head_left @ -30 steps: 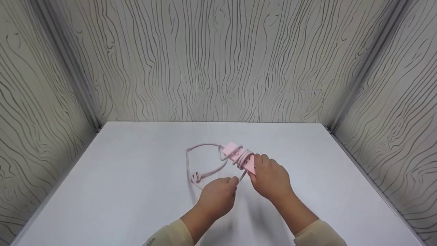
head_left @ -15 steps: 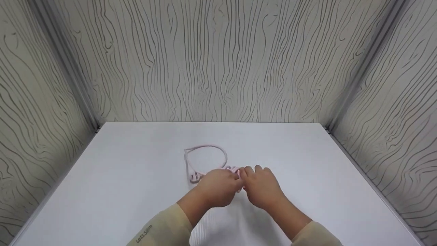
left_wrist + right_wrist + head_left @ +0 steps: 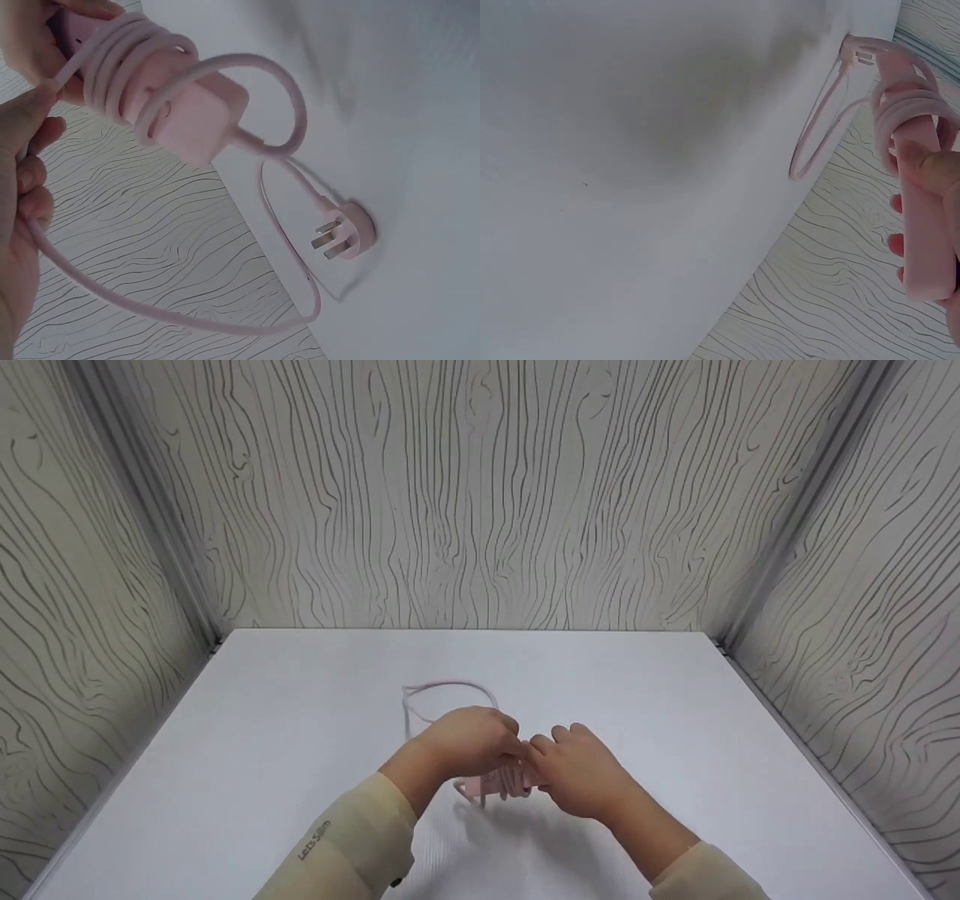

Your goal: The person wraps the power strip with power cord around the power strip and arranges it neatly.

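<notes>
A pink power strip (image 3: 184, 124) is held above the table, its pale pink cord (image 3: 124, 67) wound several times round the middle. My right hand (image 3: 574, 769) grips one end of the strip, thumb along its side in the right wrist view. With curled fingers my left hand (image 3: 469, 739) holds the cord close beside the windings. From that hand a loose length loops away to the three-pin plug (image 3: 349, 232), which lies on the table. In the head view the left hand hides the plug and part of the strip.
The white table (image 3: 300, 697) runs back to a wood-grain patterned wall (image 3: 465, 510). Similar panels stand on the left and right, with grey metal strips in the corners. The loose cord loop lies behind the left hand.
My left hand has carried the cord up and over the power strip, passing from its near side to its far side. The right hand has tilted the strip and moved slightly left and nearer.
</notes>
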Available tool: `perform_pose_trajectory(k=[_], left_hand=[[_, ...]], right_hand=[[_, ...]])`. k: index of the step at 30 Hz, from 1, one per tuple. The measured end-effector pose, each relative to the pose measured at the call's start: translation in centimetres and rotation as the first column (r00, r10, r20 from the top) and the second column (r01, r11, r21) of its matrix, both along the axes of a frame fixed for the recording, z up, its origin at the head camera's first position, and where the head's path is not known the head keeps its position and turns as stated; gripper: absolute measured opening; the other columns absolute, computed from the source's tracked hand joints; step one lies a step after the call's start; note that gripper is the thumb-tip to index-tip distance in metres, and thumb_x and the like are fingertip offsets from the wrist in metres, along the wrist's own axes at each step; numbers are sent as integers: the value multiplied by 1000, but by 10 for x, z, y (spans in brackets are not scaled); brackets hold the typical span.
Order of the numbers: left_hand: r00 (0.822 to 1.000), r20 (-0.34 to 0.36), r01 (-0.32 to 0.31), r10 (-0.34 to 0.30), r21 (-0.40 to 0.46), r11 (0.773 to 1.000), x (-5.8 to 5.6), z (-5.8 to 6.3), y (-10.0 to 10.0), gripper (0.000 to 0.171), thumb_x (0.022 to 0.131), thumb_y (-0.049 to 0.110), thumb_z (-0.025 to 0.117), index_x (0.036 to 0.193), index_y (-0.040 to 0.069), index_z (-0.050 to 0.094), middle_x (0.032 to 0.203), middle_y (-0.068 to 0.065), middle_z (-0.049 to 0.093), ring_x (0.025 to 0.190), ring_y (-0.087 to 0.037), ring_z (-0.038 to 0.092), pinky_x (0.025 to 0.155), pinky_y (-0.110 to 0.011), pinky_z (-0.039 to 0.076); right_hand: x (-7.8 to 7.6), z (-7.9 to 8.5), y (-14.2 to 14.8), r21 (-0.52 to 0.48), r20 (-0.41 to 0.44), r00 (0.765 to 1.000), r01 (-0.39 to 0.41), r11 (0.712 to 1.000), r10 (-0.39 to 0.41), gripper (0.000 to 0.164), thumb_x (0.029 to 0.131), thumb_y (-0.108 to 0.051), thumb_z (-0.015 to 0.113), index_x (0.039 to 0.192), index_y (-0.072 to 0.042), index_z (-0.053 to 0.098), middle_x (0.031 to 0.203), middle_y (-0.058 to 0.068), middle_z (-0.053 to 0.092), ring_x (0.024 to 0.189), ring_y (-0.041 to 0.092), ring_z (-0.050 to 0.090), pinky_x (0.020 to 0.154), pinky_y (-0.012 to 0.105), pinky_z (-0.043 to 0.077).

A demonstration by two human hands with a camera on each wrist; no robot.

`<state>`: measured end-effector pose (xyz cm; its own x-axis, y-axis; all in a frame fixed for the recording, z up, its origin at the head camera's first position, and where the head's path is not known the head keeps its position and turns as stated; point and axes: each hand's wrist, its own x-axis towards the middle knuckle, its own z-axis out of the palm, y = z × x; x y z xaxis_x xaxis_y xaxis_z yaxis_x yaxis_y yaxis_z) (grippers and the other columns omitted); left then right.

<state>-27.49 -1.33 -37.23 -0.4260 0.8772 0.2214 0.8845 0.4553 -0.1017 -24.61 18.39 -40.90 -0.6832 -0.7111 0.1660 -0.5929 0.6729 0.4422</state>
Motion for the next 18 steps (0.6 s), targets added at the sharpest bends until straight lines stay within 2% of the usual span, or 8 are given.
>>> perform_pose_trajectory(k=[4,6,8,12,15,18], left_hand=[[995,76,56,-61,68,996,-6,3,-4,16,81,16,69,95,22,74,72,9,59,64,-2,51,61,-13,44],[989,120,72,-86,120,990,-9,5,-9,19,81,14,68,98,20,73,75,7,62,67,-2,54,63,-12,44],[985,130,93,-116,171,981,-12,5,-13,21,82,14,68,102,19,72,77,5,63,70,-3,56,65,-11,44],[990,36,122,-137,270,955,-16,4,-20,24,83,21,67,107,22,69,76,6,61,69,-4,55,64,-12,43],[993,-45,120,-111,342,932,-17,0,-23,29,83,28,65,112,25,66,75,7,58,67,-4,52,62,-13,42],[993,-69,113,-93,390,914,-18,-4,-23,31,85,31,62,116,27,63,74,7,57,65,-4,49,61,-13,40]], right_hand=[[2,6,2,9,14,999,-30,1000,29,47,76,-40,70,114,-17,56,94,-5,58,75,16,51,61,29,38],[1,9,3,-39,12,999,-51,998,51,45,75,-41,70,111,-18,56,93,-6,59,75,15,52,60,29,39],[1,11,5,-103,-3,996,-88,991,88,42,74,-41,70,105,-17,56,89,-7,59,72,14,52,59,28,40],[1,14,7,-257,-13,987,-156,954,158,38,67,-39,74,93,-18,54,78,-9,56,64,11,50,56,28,41],[0,16,7,-332,37,984,-155,931,177,41,64,-39,75,91,-19,53,73,-12,52,61,7,47,57,28,43],[0,18,8,-379,76,979,-147,914,190,45,62,-39,77,94,-20,52,72,-13,51,60,4,43,57,27,44]])
